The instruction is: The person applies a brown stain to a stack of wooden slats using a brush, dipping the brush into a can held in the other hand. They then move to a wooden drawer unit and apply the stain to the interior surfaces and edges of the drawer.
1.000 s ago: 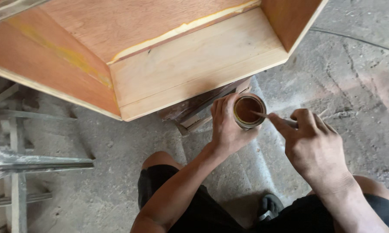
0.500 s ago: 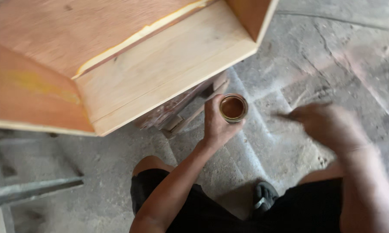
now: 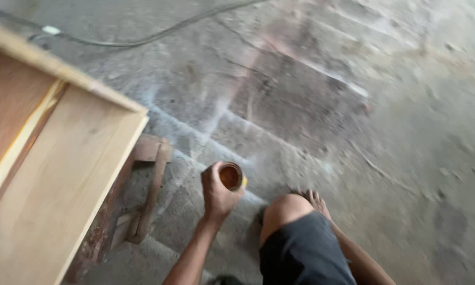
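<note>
Brown liquid — stain or varnish by the look of it — can be seen in the small open tin (image 3: 231, 176), which is wrapped in the fingers of the left hand (image 3: 216, 192) and held upright just above the concrete floor (image 3: 322, 95), a little off the lower right corner of the wooden cabinet (image 3: 63, 174). The right hand (image 3: 315, 200) is mostly hidden behind the bent knee (image 3: 282, 210); only fingers resting down on the floor are shown, so whether anything is pinched in them can't be told. No brush or stick is visible. As for progress: the tin seems to be only part full, and the near panel of the cabinet is pale and bare while the panel at the left edge looks more orange, so some coating is judged done with plenty of raw wood left. A cable (image 3: 158, 34) is trailed across the floor near the top edge — well apart from everything.
</note>
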